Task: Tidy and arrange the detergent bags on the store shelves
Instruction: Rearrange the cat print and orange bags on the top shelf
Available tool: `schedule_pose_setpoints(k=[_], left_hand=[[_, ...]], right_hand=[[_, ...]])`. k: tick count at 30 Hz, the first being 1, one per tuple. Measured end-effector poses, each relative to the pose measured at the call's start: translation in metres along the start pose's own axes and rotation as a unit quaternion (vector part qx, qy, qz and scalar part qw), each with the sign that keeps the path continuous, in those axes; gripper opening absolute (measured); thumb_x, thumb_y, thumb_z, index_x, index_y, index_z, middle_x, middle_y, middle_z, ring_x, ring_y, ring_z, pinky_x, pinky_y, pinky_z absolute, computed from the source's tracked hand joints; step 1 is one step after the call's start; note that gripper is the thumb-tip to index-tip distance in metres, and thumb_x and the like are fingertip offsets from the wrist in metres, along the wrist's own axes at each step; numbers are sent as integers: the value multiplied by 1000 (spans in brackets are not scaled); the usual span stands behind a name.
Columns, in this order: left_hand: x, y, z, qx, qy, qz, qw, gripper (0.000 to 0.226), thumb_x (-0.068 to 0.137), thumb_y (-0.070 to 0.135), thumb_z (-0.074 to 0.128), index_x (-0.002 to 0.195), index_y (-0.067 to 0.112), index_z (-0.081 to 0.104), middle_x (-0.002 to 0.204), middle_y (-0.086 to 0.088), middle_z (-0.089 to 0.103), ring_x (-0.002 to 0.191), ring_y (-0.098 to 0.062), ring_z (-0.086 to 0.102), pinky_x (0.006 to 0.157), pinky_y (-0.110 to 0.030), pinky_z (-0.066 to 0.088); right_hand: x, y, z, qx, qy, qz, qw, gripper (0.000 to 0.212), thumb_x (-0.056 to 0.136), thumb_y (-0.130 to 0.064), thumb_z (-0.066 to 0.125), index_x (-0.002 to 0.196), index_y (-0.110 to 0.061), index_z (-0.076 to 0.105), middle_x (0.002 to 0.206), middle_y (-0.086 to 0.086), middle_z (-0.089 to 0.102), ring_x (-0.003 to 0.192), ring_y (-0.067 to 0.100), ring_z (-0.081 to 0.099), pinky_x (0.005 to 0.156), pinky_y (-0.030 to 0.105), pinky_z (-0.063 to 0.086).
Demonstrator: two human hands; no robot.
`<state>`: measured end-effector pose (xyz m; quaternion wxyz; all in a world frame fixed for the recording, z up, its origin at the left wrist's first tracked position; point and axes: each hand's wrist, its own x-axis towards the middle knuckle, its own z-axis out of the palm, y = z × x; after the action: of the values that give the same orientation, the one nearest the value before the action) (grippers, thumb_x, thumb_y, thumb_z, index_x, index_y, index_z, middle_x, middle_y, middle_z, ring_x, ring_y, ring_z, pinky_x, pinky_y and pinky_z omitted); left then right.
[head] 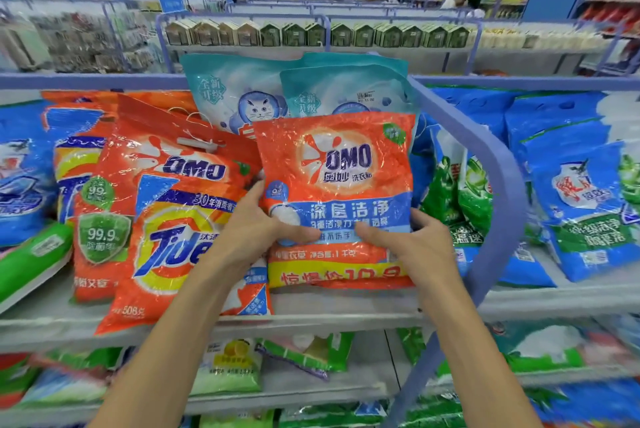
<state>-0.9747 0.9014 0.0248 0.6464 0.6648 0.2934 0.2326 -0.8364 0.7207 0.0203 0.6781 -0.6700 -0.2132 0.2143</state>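
Head view has both hands on one orange, glossy plastic OMO detergent bag (pixel 336 182). It is held upright and label-out over the middle of the grey shelf board (pixel 346 306), just left of the lavender-blue metal divider rail (pixel 485 157). The left grip (pixel 254 223) clasps the bag's left edge with the thumb across the front. The right grip (pixel 414 244) clasps the lower right side the same way, thumb on the blue band. Whether the bottom seam rests on the board or hangs just above it cannot be told.

As I judge it, the step goes well if the seam lands square on the board, the label faces out, and the bag leans back on the two teal cat-print bags (pixel 239 98) behind it. Neither grip should let go until the bag stands alone. The film looks slippery and the contents loose, so the bag may slump, and a pat to level it would help.

To the left, a large orange Tide bag with a yellow bullseye (pixel 173 247) lies tilted over a bigger orange OMO bag with a white hanger clip (pixel 187 157). Both crowd the slot, and the Tide bag's lower corner pokes past the shelf's near edge, so they likely need straightening. A green bag (pixel 31 254) slants at the left edge. Right of the rail, green-and-white bags (pixel 460 192) and blue bags (pixel 571 202) stand in rows. The rail itself limits room on that side.
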Motion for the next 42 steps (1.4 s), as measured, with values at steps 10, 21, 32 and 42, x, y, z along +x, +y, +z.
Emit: schedule_pose_setpoints(k=[10,21,32,42], left_hand=[[-74,33,-8,-82,82,37,993,79,47,17,99,116,21,60,91,6,79,81,-19,77,65,-35,62],[-216,4,-119,-81,252,75,961,70,53,-4,88,119,7,65,105,-20,77,84,-41,76,64,-45,62],[-387,-54,-278,-240,364,29,900,50,79,42,69,122,17,71,115,-18,75,97,-43,73,80,-63,59],[-416,-78,-376,-298,349,-3,888,58,86,55,60,127,14,68,117,-20,73,96,-44,74,71,-59,61]], right_hand=[[-18,-49,8,88,-134,20,987,32,70,-22,87,97,-10,77,88,11,80,75,32,78,76,45,63],[-82,-33,122,-5,-438,12,899,61,58,-23,96,115,-19,72,106,1,79,96,24,77,93,44,58],[-255,5,284,55,-518,47,852,44,58,12,84,98,-7,79,103,15,79,92,29,77,79,36,62],[-297,16,372,105,-506,137,845,42,75,-25,82,110,-2,75,112,24,74,101,43,72,92,58,58]])
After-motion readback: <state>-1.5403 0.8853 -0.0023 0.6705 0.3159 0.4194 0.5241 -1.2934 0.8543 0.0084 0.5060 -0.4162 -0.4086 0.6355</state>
